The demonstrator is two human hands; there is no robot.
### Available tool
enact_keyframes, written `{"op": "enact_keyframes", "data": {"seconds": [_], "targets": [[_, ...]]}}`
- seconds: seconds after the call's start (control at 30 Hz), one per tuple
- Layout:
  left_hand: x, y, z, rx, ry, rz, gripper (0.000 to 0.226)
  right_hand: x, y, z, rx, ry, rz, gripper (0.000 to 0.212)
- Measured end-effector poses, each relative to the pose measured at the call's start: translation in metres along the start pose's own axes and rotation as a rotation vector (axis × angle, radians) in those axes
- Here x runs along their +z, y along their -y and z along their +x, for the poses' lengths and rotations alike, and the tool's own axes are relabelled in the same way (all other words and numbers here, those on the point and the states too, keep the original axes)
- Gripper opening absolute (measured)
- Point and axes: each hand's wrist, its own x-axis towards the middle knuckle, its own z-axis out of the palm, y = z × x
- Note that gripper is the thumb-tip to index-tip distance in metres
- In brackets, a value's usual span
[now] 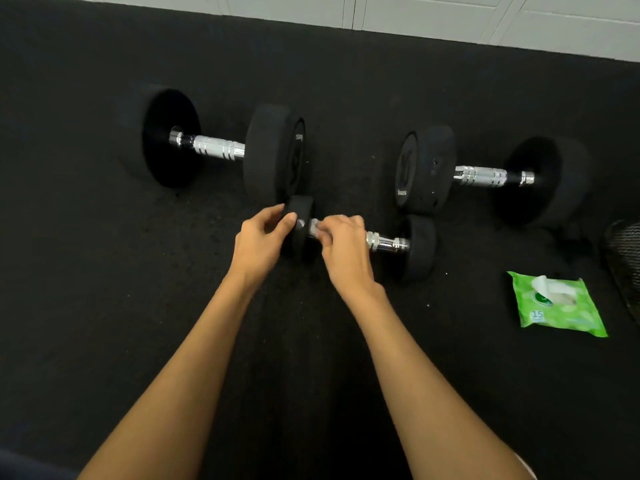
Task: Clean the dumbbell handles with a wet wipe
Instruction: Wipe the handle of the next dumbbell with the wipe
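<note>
On small dumbbell (398, 244): left hand (259, 237) at plate edge (304, 206), right hand (343, 247) round handle (379, 241).

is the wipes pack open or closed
Open: the white flap on the green wipes pack is peeled back, baring the opening.

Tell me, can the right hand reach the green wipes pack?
Probably yes. The green wipes pack lies on the mat just right of the right hand, with nothing between them. That hand is busy pinching a wipe on the handle of the small dumbbell, though.
</note>
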Motion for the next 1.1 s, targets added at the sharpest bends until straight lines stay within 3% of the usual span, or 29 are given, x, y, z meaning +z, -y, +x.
{"op": "enact_keyframes", "data": {"seconds": [0.1, 0.27, 0.33, 0.43, 0.53, 0.63, 0.8, 0.87, 1.0, 1.1], "targets": [[-0.002, 0.004, 0.000, -0.030, 0.037, -0.092, 0.055, 0.002, 0.004, 0.014, 0.044, -0.002, -0.058, 0.022], [-0.002, 0.000, 0.000, -0.027, 0.036, -0.117, 0.051, -0.007, 0.003, 0.036, 0.216, 0.200, 0.011, 0.025], [-0.002, -0.001, 0.000, -0.036, 0.031, -0.113, 0.049, 0.001, 0.001, 0.020, 0.100, 0.156, -0.091, 0.030], [0.000, -0.005, -0.001, -0.038, 0.006, -0.119, 0.047, 0.012, -0.006, -0.006, -0.097, 0.151, -0.247, 0.056], [0.003, -0.007, -0.003, -0.038, -0.009, -0.105, 0.047, 0.002, -0.010, -0.001, -0.133, 0.173, -0.271, 0.051], [0.003, -0.010, -0.004, -0.032, -0.025, -0.106, 0.048, -0.015, 0.001, 0.026, 0.012, 0.264, -0.224, 0.031], [0.002, -0.008, -0.010, -0.020, -0.004, -0.108, 0.046, -0.023, 0.005, 0.070, 0.304, 0.579, -0.109, 0.033], [0.001, -0.007, -0.009, -0.024, 0.000, -0.123, 0.046, -0.019, 0.007, 0.068, 0.290, 0.554, -0.132, 0.031], [0.001, -0.005, -0.008, -0.052, 0.002, -0.172, 0.047, -0.007, 0.005, 0.030, 0.041, 0.261, -0.274, 0.025], [0.002, -0.004, -0.009, -0.058, -0.002, -0.176, 0.047, 0.005, -0.005, 0.004, -0.095, 0.140, -0.274, 0.039]]}}
